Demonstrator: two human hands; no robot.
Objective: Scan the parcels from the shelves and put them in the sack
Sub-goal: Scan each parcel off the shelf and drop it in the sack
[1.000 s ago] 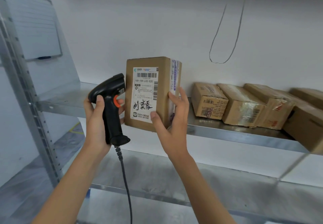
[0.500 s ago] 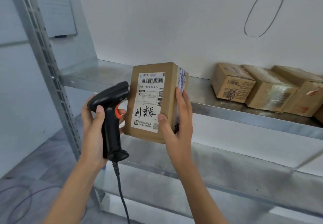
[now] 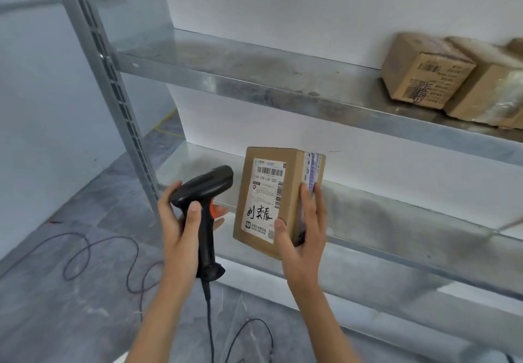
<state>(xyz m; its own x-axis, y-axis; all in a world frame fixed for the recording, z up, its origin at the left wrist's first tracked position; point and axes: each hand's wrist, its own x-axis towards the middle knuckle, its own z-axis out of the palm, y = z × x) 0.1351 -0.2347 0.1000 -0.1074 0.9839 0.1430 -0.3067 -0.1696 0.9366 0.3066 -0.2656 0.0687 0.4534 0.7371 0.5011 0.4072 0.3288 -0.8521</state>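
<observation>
While the head camera looks down past the racking, the right hand (image 3: pixel 304 231) holds a small cardboard parcel (image 3: pixel 276 202) upright in the air, in front of the lower steel shelf (image 3: pixel 396 221) and clear of it. Its thumb lies on the labelled front near the bottom corner and its fingers wrap the taped right side, so the box is pinched across one lower corner. The shipping label (image 3: pixel 264 197), with its barcode near the top, faces the camera and is left uncovered apart from the thumb's edge.

Just to the left, the left hand (image 3: pixel 181 222) is closed round the grip of a black barcode scanner (image 3: pixel 205 212), thumb along the back of the handle; the nose points at the parcel's left face. Whether a finger rests on the orange trigger is hard to tell, since the handle hides most of it. The scanner's cable (image 3: pixel 209 311) trails down to loops on the grey floor.

One hand carries the box easily, so it is probably light. Its corners look crisp and its walls flat, which suggests stiff board that will take a firm squeeze. The glossy tape on the side may be slick; a hold spanning two plain cardboard faces should be surer.

More cardboard boxes (image 3: pixel 427 79) sit on the upper shelf (image 3: pixel 254 77) at the right. No sack is in view.
</observation>
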